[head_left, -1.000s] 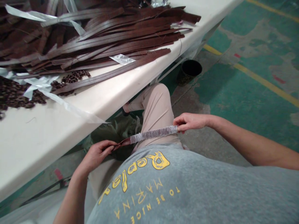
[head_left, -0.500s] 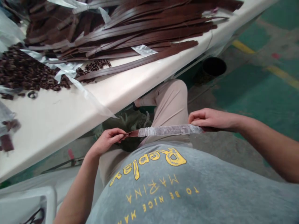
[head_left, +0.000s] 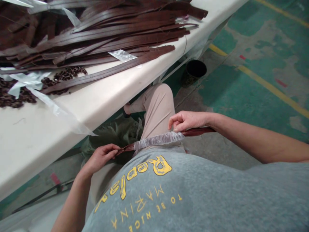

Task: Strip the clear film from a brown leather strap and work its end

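Across my lap stretches a brown leather strap (head_left: 199,131), its middle covered by a crinkled clear plastic sleeve (head_left: 159,139). My left hand (head_left: 102,156) pinches the strap's narrow left end between thumb and fingers. At the sleeve's right end, my right hand (head_left: 189,120) is closed with thumb and fingertips on the plastic edge. The strap runs on to the right beneath that hand and wrist. Strap and sleeve hang slightly slanted, lower on the left.
A white table (head_left: 79,112) slants across the left and top. On it lie a heap of brown straps (head_left: 116,35), small dark rings (head_left: 70,74) and plastic strips (head_left: 58,108). A black bin (head_left: 194,72) stands on the green floor beyond my knee.
The plastic sleeve looks shorter and more bunched, with more bare strap at its left. My right hand is closer to my left. The whole view has shifted.
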A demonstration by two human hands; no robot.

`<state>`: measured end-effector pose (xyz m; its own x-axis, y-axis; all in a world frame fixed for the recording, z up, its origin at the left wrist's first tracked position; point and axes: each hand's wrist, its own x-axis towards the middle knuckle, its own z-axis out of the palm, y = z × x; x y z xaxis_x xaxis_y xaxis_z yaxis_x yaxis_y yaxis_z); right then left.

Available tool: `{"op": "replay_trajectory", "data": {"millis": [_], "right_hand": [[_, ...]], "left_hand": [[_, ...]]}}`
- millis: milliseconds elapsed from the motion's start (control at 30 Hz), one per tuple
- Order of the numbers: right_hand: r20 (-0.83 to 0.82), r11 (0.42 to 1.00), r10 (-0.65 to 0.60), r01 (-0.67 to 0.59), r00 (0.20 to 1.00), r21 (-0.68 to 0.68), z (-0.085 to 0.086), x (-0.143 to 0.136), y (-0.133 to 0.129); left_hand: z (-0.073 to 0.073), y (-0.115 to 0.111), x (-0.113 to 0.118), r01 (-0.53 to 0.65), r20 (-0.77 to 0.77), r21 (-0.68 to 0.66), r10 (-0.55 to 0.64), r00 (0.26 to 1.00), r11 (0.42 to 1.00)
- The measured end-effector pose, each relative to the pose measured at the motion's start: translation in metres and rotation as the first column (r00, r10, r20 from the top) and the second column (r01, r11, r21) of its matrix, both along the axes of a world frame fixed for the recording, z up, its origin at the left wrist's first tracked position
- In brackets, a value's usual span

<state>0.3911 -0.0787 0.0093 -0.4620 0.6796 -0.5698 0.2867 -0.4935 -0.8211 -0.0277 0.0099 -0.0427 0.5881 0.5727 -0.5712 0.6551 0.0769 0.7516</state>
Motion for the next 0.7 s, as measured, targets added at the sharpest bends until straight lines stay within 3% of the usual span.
{"op": "replay_trajectory", "data": {"millis": [233,367,567,633,700], "right_hand": [[0.010,0.999,-0.030,0.030,1.000,-0.043,0.001,0.004,0.001],[0.092,0.998,-0.032,0.037,0.995,-0.045,0.005,0.003,-0.004],[0.095,0.959,-0.167,0.184,0.981,-0.216,-0.011,0.017,-0.013],[0.137,0.966,-0.121,0.148,0.983,-0.213,-0.012,0.022,-0.013],[0.272,0.990,-0.053,0.085,0.961,-0.109,-0.010,0.025,-0.010]], "left_hand": [[-0.001,0.001,-0.001,-0.023,0.023,-0.009,0.023,0.999,1.000],[0.001,-0.002,0.000,-0.078,0.086,-0.088,0.086,0.993,0.993],[0.005,0.000,-0.004,-0.117,0.198,-0.208,0.159,0.967,0.971],[0.009,-0.001,-0.005,-0.123,0.226,-0.240,0.179,0.958,0.963],[0.015,-0.003,-0.004,-0.128,0.251,-0.255,0.194,0.948,0.958]]}}
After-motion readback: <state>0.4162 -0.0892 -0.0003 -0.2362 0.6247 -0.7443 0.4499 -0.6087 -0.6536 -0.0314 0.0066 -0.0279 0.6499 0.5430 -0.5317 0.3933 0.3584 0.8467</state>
